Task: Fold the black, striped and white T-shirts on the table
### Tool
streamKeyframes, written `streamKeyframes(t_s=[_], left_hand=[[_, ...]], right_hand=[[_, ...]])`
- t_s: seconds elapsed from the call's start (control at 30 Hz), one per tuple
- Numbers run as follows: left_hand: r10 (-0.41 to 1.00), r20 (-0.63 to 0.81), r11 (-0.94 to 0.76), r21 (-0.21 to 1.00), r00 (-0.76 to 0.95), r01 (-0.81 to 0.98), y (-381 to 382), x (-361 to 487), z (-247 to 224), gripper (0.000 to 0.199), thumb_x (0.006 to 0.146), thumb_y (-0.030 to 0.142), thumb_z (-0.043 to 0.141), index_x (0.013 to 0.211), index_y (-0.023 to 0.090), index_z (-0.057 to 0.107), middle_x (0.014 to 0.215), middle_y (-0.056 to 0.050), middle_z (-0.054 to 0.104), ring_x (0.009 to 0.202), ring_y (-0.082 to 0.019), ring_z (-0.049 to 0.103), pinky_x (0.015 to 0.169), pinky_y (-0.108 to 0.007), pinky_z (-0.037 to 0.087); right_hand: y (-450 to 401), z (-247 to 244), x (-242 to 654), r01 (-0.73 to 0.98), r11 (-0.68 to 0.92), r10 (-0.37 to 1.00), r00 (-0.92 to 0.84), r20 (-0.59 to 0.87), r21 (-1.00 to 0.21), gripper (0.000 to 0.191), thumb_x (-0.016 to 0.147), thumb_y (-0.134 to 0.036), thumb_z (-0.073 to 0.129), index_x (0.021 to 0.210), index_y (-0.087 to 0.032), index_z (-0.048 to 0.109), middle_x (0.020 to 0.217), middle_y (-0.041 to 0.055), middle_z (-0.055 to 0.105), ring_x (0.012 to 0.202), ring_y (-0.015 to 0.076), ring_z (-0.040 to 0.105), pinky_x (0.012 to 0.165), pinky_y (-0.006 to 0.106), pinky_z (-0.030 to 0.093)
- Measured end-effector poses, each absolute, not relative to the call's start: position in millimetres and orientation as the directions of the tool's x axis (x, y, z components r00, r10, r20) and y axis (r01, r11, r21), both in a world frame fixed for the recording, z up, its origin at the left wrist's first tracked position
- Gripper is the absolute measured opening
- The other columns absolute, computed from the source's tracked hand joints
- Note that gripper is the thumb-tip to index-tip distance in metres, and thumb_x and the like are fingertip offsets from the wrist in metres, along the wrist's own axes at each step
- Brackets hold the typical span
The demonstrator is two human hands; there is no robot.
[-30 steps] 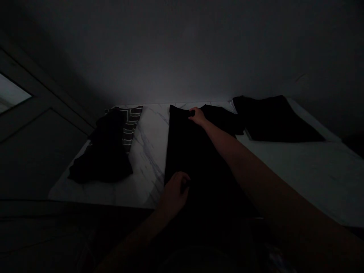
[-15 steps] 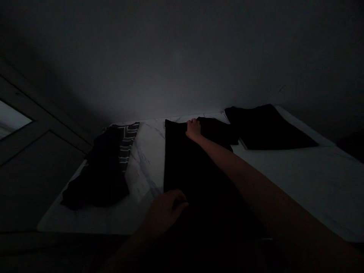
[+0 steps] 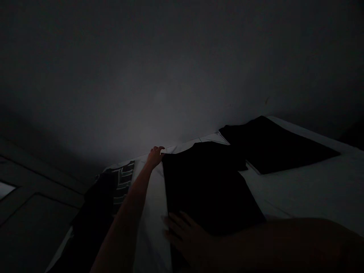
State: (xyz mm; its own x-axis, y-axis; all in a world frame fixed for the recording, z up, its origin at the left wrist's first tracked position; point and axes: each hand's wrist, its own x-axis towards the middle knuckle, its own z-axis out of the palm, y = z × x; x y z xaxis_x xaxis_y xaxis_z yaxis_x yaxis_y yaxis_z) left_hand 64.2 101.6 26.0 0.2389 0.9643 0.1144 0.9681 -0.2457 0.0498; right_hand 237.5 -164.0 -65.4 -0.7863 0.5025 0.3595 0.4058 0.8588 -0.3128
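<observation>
A black garment [image 3: 210, 185], seemingly a half-folded shirt with a sleeve-like flap at its right, lies flat on the white marbled table. My left hand [image 3: 155, 156] reaches out to its far left corner, with the fingers curled and pinching at the cloth's edge. Closer to me, my right hand [image 3: 189, 235] rests over the garment's left edge, fingers spread and slightly blurred. The dark cloth hides its own folds and seams.
Another black garment [image 3: 278, 148] is spread at the back right. At the left lie a striped garment [image 3: 123, 182] and dark cloth [image 3: 93, 212], partly behind my left forearm. A grey wall [image 3: 176, 76] rises behind the marbled table [image 3: 298, 197]; a door [image 3: 36, 216] stands left.
My left hand has moved from the garment's near left edge to its far left corner. My right hand has left the far edge and come back near me. The view has tilted.
</observation>
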Motion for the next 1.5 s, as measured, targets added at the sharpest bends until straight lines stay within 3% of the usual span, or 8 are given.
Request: streamKeyframes(t_s=[0.13,0.37,0.6,0.73,0.93,1.13,1.27,1.5], left_hand=[[0.96,0.031,-0.279,-0.01,0.279,0.96,139.4,71.9,16.5,0.018,0.084,0.027,0.069,0.102,0.024,0.07,0.115,-0.007,0.064,0.113,-0.025,0.057,0.095,-0.034,0.046],[0.949,0.036,-0.313,-0.001,0.312,0.95,162.7,74.7,2.4,0.014,0.089,0.027,0.063,0.099,0.024,0.072,0.116,-0.004,0.065,0.113,-0.021,0.058,0.097,-0.032,0.045],[0.958,0.121,-0.259,-0.025,0.26,0.966,146.3,95.3,-5.5,0.015,0.089,0.023,0.059,0.1,0.023,0.07,0.113,-0.01,0.064,0.114,-0.028,0.057,0.096,-0.039,0.046],[0.943,0.177,-0.277,-0.049,0.282,0.96,132.7,118.3,-2.3,0.027,0.088,0.018,0.055,0.113,0.021,0.065,0.124,-0.016,0.058,0.122,-0.036,0.05,0.1,-0.051,0.041],[0.83,0.227,-0.525,0.012,0.509,0.851,118.0,208.7,1.3,0.024,0.09,0.029,0.052,0.109,0.023,0.066,0.12,-0.013,0.059,0.118,-0.034,0.052,0.099,-0.049,0.041],[0.893,0.071,-0.445,0.275,0.444,0.852,62.8,334.0,1.9,0.033,0.095,0.042,0.046,0.109,0.017,0.063,0.115,-0.014,0.064,0.109,-0.028,0.06,0.093,-0.038,0.047],[0.964,0.06,-0.265,0.224,0.258,0.938,34.1,386.0,-7.0,0.055,0.091,0.054,0.052,0.126,0.011,0.055,0.131,-0.023,0.055,0.121,-0.037,0.053,0.094,-0.045,0.047],[0.989,0.096,-0.124,0.16,0.11,0.979,29.7,409.6,-14.5,0.04,0.087,0.024,0.057,0.126,0.014,0.054,0.132,-0.022,0.051,0.119,-0.035,0.052,0.088,-0.047,0.049]], right_hand=[[-175.0,-106.2,234.8,0.414,0.905,0.399,-0.738,0.544,-0.102,0.037,0.101,-0.042,0.047,0.135,-0.032,0.056,0.147,0.0025,0.054,0.131,0.0211,0.054,0.103,0.039,0.047],[-178.0,-109.7,239.5,0.416,0.908,0.319,-0.764,0.561,0.05,0.04,0.106,-0.038,0.037,0.142,-0.024,0.048,0.148,0.0047,0.052,0.132,0.0192,0.05,0.107,0.039,0.04],[-189.6,-90.1,248.7,0.4,0.916,0.359,-0.79,0.497,-0.026,0.037,0.105,-0.037,0.04,0.136,-0.024,0.055,0.145,0.006,0.055,0.129,0.0211,0.054,0.106,0.042,0.041],[-211.1,-48.7,292.0,0.482,0.842,0.539,-0.771,0.338,-0.242,0.044,0.101,-0.042,0.048,0.133,-0.014,0.058,0.146,0.0132,0.054,0.133,0.0246,0.05,0.113,0.043,0.036],[-256.7,-13.0,385.0,0.781,0.29,0.957,-0.221,0.19,-0.553,0.037,0.092,-0.023,0.06,0.129,-0.019,0.06,0.133,0.0123,0.062,0.121,0.0232,0.058,0.101,0.04,0.048],[-301.8,-42.8,406.0,0.85,-0.159,0.904,0.33,0.272,-0.503,0.037,0.087,-0.03,0.067,0.122,-0.02,0.059,0.107,0.012,0.067,0.094,0.0266,0.065,0.078,0.04,0.056],[-310.7,-48.6,399.7,0.878,-0.198,0.919,0.321,0.23,-0.435,0.03,0.084,-0.028,0.071,0.111,-0.019,0.062,0.092,0.008,0.069,0.082,0.025,0.065,0.069,0.036,0.053],[-311.7,-49.3,405.8,0.906,-0.106,0.929,0.237,0.284,-0.41,0.006,0.084,-0.022,0.068,0.088,-0.02,0.064,0.074,0.0034,0.067,0.067,0.0212,0.063,0.061,0.032,0.044]])
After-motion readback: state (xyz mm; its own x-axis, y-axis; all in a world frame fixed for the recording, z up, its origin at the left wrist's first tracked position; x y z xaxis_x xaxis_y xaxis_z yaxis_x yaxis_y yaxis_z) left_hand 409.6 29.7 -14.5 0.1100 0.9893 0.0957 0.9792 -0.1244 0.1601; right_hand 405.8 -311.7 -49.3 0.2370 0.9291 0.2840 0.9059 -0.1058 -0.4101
